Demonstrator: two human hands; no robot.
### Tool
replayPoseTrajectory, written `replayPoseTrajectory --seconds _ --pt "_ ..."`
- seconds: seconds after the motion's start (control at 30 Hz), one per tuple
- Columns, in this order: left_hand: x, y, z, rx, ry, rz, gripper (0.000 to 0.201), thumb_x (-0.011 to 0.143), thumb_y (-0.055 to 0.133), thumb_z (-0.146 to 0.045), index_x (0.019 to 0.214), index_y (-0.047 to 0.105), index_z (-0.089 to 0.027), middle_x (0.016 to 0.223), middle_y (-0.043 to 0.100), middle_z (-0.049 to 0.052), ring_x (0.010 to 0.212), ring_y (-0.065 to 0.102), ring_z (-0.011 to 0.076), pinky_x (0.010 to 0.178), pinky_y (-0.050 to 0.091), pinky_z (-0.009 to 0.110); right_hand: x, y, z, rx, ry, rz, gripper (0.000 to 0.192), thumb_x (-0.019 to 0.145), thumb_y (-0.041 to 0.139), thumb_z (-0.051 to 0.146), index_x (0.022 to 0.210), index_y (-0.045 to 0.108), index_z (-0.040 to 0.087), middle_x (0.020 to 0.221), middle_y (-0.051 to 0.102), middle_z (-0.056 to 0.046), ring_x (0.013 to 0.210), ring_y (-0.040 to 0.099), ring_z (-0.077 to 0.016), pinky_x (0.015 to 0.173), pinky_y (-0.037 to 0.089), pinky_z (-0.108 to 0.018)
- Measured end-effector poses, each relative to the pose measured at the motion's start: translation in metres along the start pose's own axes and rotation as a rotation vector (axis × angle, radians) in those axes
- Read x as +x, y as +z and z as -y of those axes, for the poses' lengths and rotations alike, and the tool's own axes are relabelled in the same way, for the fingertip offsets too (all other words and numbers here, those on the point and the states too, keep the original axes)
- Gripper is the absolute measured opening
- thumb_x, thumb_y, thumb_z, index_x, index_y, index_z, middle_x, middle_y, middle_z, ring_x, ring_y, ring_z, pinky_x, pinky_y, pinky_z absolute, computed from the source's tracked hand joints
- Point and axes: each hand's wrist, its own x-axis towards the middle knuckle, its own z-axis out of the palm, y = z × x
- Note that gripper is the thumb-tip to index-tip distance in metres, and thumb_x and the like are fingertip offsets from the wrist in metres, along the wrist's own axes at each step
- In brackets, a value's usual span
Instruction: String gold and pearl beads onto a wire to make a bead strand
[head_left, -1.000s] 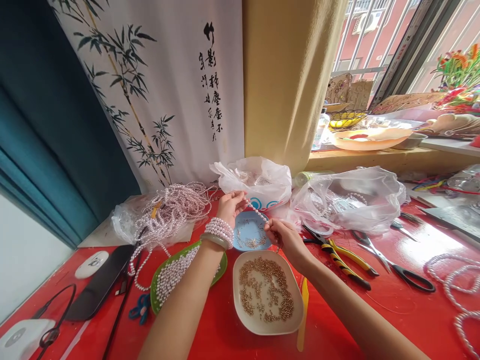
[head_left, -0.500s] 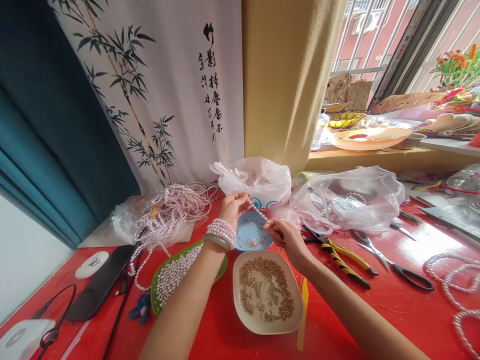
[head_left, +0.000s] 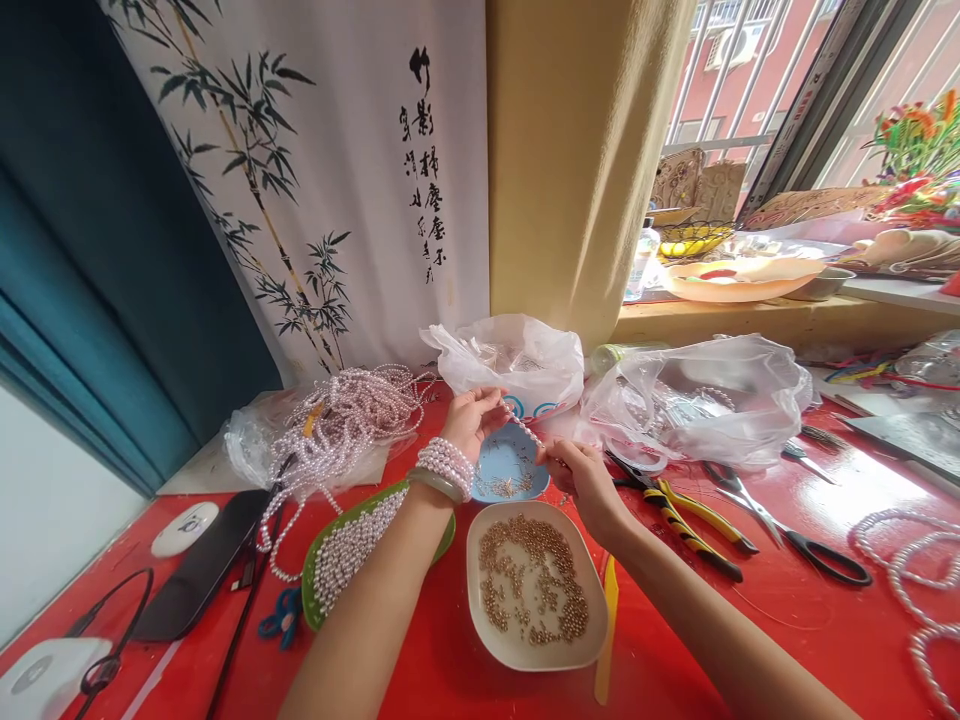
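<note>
Head view: the left hand (head_left: pixel 471 420) and right hand (head_left: pixel 581 477) each pinch an end of a short pearl strand (head_left: pixel 523 424), stretched taut between them above a small blue dish (head_left: pixel 504 468). Just nearer sits a white bowl (head_left: pixel 592 640) of gold beads; a green tray (head_left: pixel 315 560) of pearls lies under the left forearm. Pliers (head_left: pixel 686 525) and scissors (head_left: pixel 787 535) crowd the right; plastic bags (head_left: pixel 697 400) close off the far edge. Bare red table (head_left: pixel 750 620) opens beside the right forearm.
</note>
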Motion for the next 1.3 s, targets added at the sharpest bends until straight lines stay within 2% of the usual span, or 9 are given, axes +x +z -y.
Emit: replayPoseTrajectory --seconds 0.13,0.3,0.43,0.63,0.87,1.03,1.2,1.3 --pt "-0.001 0.002 -0.001 0.002 -0.015 -0.012 0.005 0.072 0.056 -0.008 0.069 0.059 -0.009 0.057 0.059 0.003 0.051 0.057 0.0077 0.054 0.048 0.018 0.001 0.000 -0.001 0.018 0.020 0.054 0.015 0.065 0.041 0.021 0.052 0.047 0.017 0.040 0.032 0.006 0.039 0.023 -0.0069 0.040 0.013 -0.024" --pt "-0.002 0.004 0.000 0.000 -0.025 -0.024 0.006 0.072 0.054 -0.007 0.069 0.059 -0.009 0.057 0.059 0.003 0.051 0.057 0.0077 0.052 0.048 0.018 0.002 -0.002 -0.003 0.025 0.030 0.068 0.018 0.069 0.041 0.025 0.059 0.053 0.016 0.042 0.019 0.009 0.040 0.011 -0.0065 0.040 0.009 -0.023" --pt "-0.002 0.003 0.002 -0.003 -0.021 -0.010 0.006 0.072 0.055 -0.006 0.070 0.060 -0.010 0.058 0.059 0.003 0.051 0.057 0.0077 0.051 0.048 0.017 0.002 -0.003 -0.003 0.017 0.020 0.042 0.019 0.070 0.044 0.025 0.055 0.050 0.016 0.042 0.017 0.009 0.041 0.011 -0.0062 0.040 0.009 -0.023" --pt "-0.003 0.005 0.003 0.000 -0.024 -0.017 0.010 0.074 0.051 -0.006 0.069 0.059 -0.009 0.057 0.059 0.003 0.050 0.057 0.0072 0.050 0.048 0.017 0.001 -0.001 -0.001 0.018 0.038 0.062 0.015 0.067 0.040 0.021 0.054 0.046 0.017 0.040 0.035 0.006 0.039 0.024 -0.0063 0.040 0.015 -0.022" --pt "-0.003 0.007 0.006 0.018 -0.042 -0.020 0.010 0.074 0.050 -0.006 0.068 0.058 -0.009 0.057 0.059 0.003 0.049 0.056 0.0072 0.050 0.047 0.017 0.001 0.001 0.002 -0.007 0.053 0.032 0.019 0.067 0.041 0.027 0.058 0.053 0.015 0.040 0.018 0.010 0.039 0.010 -0.0061 0.039 0.007 -0.023" --pt "-0.005 0.010 0.007 0.035 -0.035 -0.029 0.013 0.075 0.049 -0.006 0.066 0.057 -0.010 0.056 0.057 0.002 0.049 0.056 0.0069 0.051 0.046 0.017 0.000 0.000 0.002 -0.033 0.045 0.016 0.019 0.067 0.044 0.026 0.053 0.051 0.015 0.039 0.019 0.010 0.039 0.011 -0.0056 0.040 0.007 -0.024" --pt "-0.007 0.013 0.008 0.056 -0.048 -0.033 0.014 0.076 0.047 -0.005 0.065 0.054 -0.011 0.054 0.055 0.001 0.048 0.055 0.0085 0.049 0.046 0.020 0.001 -0.001 0.000 -0.030 0.039 0.031 0.016 0.065 0.040 0.021 0.051 0.046 0.017 0.038 0.033 0.007 0.038 0.023 -0.0062 0.040 0.012 -0.023" --pt "-0.007 0.014 0.009 0.057 -0.062 -0.025 0.015 0.076 0.045 -0.005 0.066 0.053 -0.011 0.054 0.053 0.000 0.047 0.053 0.0084 0.050 0.047 0.022 0.002 -0.002 -0.001 -0.025 0.046 0.036 0.016 0.065 0.039 0.021 0.053 0.048 0.017 0.038 0.026 0.008 0.038 0.017 -0.0062 0.040 0.010 -0.023"
